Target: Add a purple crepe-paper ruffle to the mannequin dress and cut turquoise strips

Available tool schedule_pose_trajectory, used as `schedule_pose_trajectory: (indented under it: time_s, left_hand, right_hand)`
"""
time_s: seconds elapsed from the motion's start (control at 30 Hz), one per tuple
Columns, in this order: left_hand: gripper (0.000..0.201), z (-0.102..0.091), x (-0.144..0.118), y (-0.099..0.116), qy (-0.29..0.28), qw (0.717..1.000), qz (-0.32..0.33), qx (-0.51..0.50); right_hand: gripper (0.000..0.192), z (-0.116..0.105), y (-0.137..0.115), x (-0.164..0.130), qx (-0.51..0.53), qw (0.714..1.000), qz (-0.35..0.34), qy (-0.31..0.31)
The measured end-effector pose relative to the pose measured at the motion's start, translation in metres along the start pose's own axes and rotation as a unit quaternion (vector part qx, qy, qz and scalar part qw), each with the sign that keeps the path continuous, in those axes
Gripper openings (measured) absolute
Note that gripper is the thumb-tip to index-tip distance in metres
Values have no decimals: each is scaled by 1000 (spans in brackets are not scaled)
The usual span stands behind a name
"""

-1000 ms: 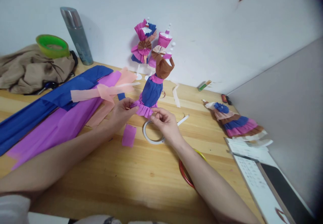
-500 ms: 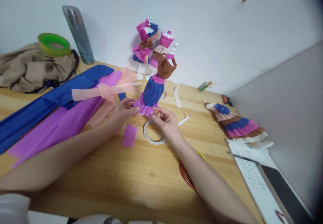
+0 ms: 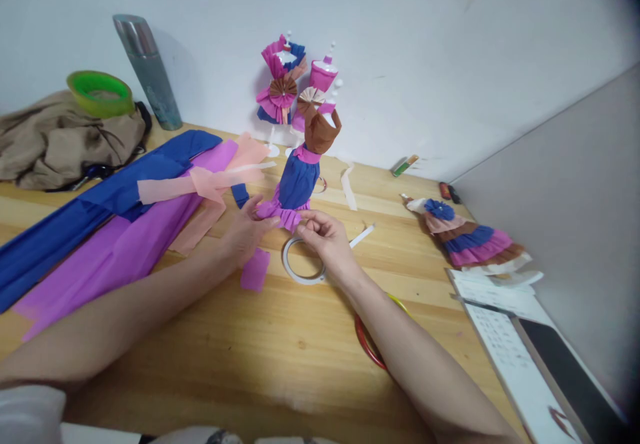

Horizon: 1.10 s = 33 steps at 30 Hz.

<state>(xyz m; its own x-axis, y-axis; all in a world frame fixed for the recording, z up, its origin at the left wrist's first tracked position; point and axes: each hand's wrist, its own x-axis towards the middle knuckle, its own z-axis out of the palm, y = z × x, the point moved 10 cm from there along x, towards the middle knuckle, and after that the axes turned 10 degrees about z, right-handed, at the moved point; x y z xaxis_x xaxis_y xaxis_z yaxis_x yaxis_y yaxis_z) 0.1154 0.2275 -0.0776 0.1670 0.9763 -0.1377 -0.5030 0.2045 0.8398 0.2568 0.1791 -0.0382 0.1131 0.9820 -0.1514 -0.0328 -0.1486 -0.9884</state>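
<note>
A small dress form wearing a crepe-paper dress (image 3: 300, 174) stands upright in front of me, with a brown top, a pink waistband and a blue skirt. Around its hem runs a gathered purple paper ruffle (image 3: 286, 219). My left hand (image 3: 249, 231) is closed on the ruffle's left side, thumb along the front. On the right side, my right hand (image 3: 323, 236) pinches the ruffle's edge between thumb and fingers. A roll of white double-sided tape (image 3: 286, 267) lies just below, partly behind my right hand. Nearby is a purple paper piece (image 3: 255, 271).
Blue crepe paper (image 3: 105, 194), purple crepe paper (image 3: 115, 251) and peach strips (image 3: 200, 184) cover the left. Behind stand dressed forms (image 3: 280, 91) by the wall, and a bottle (image 3: 153, 77). Another paper dress (image 3: 470, 237) lies right, above a white board (image 3: 493, 337). A red ring (image 3: 367, 344) is under my right forearm.
My left hand has shifted slightly on the ruffle, its thumb now further across the front. My right hand keeps its pinch. The whole view has moved a little.
</note>
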Motion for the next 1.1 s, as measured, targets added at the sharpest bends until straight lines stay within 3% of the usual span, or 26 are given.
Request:
schedule_pose_trajectory:
  time_s: [0.4, 0.7, 1.1]
  left_hand:
    - [72, 9, 4, -11, -38, 994, -10, -103]
    - [36, 20, 0, -9, -76, 989, -17, -129]
    - [50, 11, 0, -5, 5, 988, -26, -153]
  right_hand:
    - [29, -1, 10, 4, 49, 999, 17, -2]
    - [28, 0, 8, 3, 44, 999, 12, -5]
    - [26, -1, 8, 3, 44, 999, 6, -7]
